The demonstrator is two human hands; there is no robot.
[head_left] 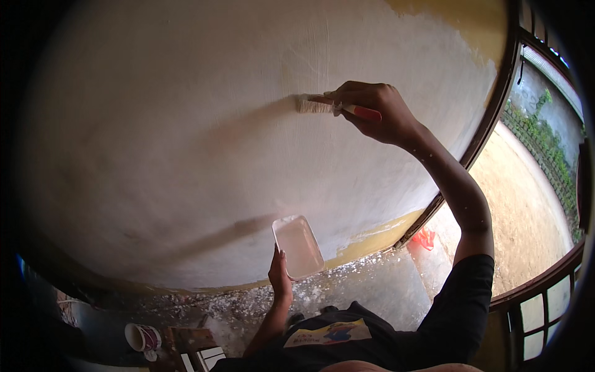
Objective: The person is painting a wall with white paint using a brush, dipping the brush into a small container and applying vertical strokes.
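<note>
My right hand (383,111) is closed around a paintbrush (316,104) with a red-tipped handle, its pale bristles at the wall. White paint covers most of the wall (195,116), with streaks above the brush and yellow patches at the upper right and along the lower edge. Below, my left hand (280,274) holds a shallow rectangular tray (298,246) of whitish paint by its lower left side. Whether the bristles press on the wall cannot be told for certain.
White flecks cover the concrete floor (372,283) along the wall. At the right, a dark door frame (492,100) borders an opening to the outside, with a red plastic bag (424,239) by the threshold. A bucket (142,337) stands at the lower left beside wooden pieces (190,337).
</note>
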